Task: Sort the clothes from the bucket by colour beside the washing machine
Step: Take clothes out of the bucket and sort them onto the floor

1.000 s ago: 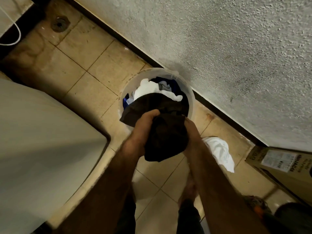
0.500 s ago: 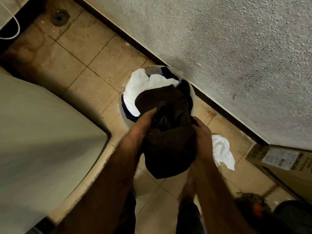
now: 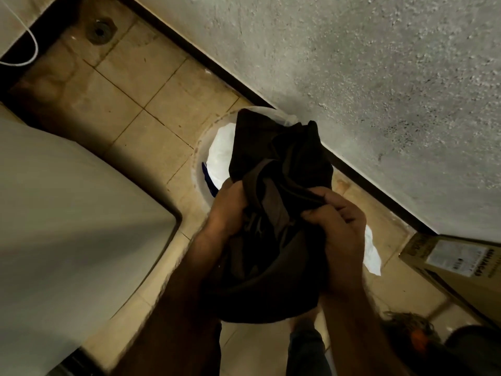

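A dark brown garment (image 3: 282, 164) is bunched up in both my hands above the white bucket (image 3: 199, 158). My left hand (image 3: 227, 210) grips its left side and my right hand (image 3: 339, 229) clutches its right side. The cloth hangs down below my hands and hides most of the bucket. White cloth (image 3: 221, 156) and a sliver of blue cloth (image 3: 207, 176) show inside the bucket at its left. A white garment (image 3: 371, 253) lies on the tiled floor to the right of the bucket, partly hidden by my right hand. The washing machine (image 3: 67, 226) stands at the left.
A rough grey wall (image 3: 352, 77) runs diagonally behind the bucket. A cardboard box (image 3: 455, 264) sits at the right edge. A floor drain (image 3: 100, 31) is at the top left, near a white cable (image 3: 29, 47). My feet (image 3: 303, 327) show below the garment.
Both hands have lifted the dark garment higher out of the bucket and gathered more of it. It now covers most of the bucket's opening.
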Action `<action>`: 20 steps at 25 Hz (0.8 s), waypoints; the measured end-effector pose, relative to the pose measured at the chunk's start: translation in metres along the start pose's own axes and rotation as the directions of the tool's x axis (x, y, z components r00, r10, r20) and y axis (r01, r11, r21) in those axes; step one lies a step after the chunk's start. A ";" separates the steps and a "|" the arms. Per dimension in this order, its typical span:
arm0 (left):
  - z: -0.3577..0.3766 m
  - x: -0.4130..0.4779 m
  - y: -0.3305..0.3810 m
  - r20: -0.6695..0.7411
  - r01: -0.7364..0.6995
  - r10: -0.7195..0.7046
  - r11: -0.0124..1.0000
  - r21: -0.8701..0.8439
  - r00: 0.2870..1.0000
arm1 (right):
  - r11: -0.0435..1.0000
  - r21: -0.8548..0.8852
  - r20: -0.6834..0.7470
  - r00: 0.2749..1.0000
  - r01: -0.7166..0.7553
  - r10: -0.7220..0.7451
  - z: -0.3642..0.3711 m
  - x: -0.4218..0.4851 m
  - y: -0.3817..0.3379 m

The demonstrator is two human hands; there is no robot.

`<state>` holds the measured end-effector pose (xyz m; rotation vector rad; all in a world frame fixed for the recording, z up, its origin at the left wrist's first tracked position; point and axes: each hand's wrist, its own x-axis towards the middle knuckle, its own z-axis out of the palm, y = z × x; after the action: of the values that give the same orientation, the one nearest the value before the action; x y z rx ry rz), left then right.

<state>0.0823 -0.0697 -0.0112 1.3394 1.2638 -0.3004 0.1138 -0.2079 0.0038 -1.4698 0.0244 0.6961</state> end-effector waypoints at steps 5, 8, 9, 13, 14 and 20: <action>-0.004 0.031 0.001 0.029 0.052 -0.047 0.979 -0.199 0.998 | 0.987 -0.092 -0.226 0.968 -0.129 0.106 0.008 0.024 0.028; -0.002 0.041 -0.007 -0.083 0.050 -0.073 0.967 -0.249 0.994 | 0.958 -0.115 -0.166 0.955 -0.264 0.244 0.009 0.042 0.050; 0.000 0.042 -0.010 -0.088 0.020 -0.043 0.971 -0.238 0.995 | 0.951 -0.072 -0.101 0.951 -0.299 0.292 0.010 0.047 0.053; 0.002 0.041 -0.021 -0.060 -0.068 0.060 0.988 -0.138 0.996 | 0.946 -0.100 -0.044 0.952 -0.307 0.304 0.021 0.069 0.066; 0.002 0.041 -0.024 -0.051 -0.089 0.084 0.991 -0.103 0.995 | 0.943 -0.096 -0.077 0.947 -0.317 0.311 0.023 0.072 0.068; -0.001 0.018 -0.036 0.232 -0.305 0.273 0.945 0.116 0.934 | 0.897 -0.124 -0.212 0.894 -0.424 0.394 0.012 0.077 0.069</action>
<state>0.0602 -0.0719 -0.0451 1.5578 0.8633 -0.3258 0.1410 -0.1690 -0.0886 -1.7085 0.4403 0.9192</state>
